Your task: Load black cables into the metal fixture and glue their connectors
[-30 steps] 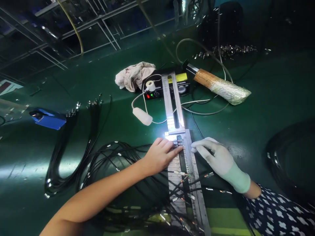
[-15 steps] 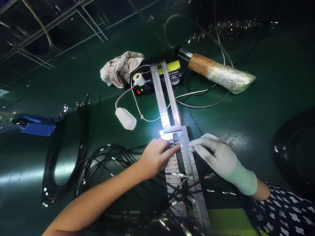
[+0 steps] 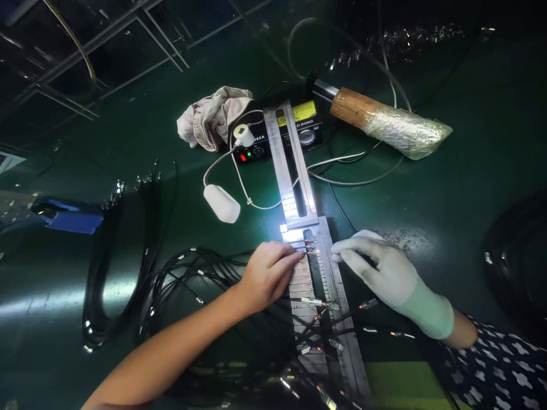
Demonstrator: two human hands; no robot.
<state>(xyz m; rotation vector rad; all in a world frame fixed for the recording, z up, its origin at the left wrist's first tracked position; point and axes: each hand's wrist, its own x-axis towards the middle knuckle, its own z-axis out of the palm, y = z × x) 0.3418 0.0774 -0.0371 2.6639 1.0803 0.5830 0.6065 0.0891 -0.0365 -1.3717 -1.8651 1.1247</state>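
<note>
My bare left hand (image 3: 270,273) rests over the slotted metal fixture (image 3: 301,282), its fingers pressed together on a black cable beside small coloured wire ends (image 3: 310,246). On the right edge of the fixture, my gloved right hand (image 3: 382,270) has its thumb and fingertips pinched together; what they hold is too small to make out. Several black cables (image 3: 213,267) run in from the left under my left hand. More cable ends with exposed wires (image 3: 318,303) lie across the lower fixture. A small white lamp (image 3: 222,204) lights the fixture's upper part.
Behind the fixture stand a black control box (image 3: 256,152) and a crumpled cloth (image 3: 213,117). A wrapped wooden-handled tool (image 3: 376,117) lies at the upper right. Cable bundles (image 3: 96,285) and a blue object (image 3: 72,215) are at left, with a dark coil (image 3: 521,262) at far right.
My left fingertips have drawn back slightly to the left, uncovering more of the coloured wire ends. My right hand keeps its pinch at the fixture's edge. The whole view has shifted a little.
</note>
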